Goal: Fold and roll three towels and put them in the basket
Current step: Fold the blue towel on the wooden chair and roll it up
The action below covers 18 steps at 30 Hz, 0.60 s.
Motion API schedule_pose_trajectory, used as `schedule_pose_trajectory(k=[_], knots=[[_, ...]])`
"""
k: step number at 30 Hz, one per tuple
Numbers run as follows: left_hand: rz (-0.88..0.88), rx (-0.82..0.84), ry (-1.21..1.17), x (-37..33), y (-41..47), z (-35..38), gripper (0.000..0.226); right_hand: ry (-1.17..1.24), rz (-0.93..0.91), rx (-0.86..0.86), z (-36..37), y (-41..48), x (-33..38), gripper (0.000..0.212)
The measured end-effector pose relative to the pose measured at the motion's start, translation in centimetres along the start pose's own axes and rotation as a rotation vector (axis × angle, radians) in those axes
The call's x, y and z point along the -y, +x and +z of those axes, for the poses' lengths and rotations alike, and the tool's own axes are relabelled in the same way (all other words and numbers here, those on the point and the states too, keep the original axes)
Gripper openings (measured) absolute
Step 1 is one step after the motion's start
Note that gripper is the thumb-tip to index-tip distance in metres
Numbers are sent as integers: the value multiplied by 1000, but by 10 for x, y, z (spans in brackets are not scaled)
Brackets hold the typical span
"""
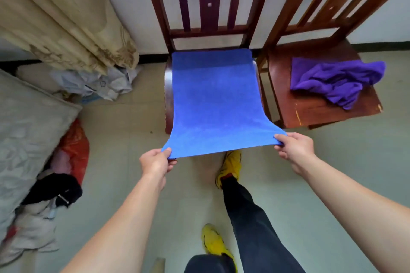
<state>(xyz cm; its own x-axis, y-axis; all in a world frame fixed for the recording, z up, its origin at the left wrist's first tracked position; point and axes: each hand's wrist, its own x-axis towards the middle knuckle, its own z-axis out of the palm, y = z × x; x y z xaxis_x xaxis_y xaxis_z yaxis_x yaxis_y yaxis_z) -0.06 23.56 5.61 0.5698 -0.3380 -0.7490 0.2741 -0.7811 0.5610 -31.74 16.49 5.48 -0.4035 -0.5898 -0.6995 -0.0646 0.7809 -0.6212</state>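
A blue towel (215, 99) lies spread flat over the seat of the dark wooden chair (168, 86) in front of me, its near edge pulled off the seat toward me. My left hand (156, 162) pinches the near left corner. My right hand (292, 147) pinches the near right corner, so the edge is stretched taut between them above the floor. A crumpled purple towel (335, 82) sits on the seat of a second wooden chair (315, 115) to the right. No basket is in view.
A beige curtain (66, 17) hangs at the left, with bundled cloth (104, 84) at its foot. A mattress edge (28, 128), a red bag (75, 146) and dark clothing (55, 190) crowd the left floor. My legs and yellow shoes (230, 166) stand on the tiled floor below the towel.
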Motion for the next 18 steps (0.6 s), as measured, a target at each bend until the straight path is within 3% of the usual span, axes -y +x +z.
schedule_pose_trajectory(k=[8, 18], knots=[[-23, 32, 17, 61, -53, -50, 12, 17, 49, -19, -38, -72, -62, 7], [-148, -1, 82, 133, -75, -73, 4, 1, 139, -20, -63, -100, -124, 3]])
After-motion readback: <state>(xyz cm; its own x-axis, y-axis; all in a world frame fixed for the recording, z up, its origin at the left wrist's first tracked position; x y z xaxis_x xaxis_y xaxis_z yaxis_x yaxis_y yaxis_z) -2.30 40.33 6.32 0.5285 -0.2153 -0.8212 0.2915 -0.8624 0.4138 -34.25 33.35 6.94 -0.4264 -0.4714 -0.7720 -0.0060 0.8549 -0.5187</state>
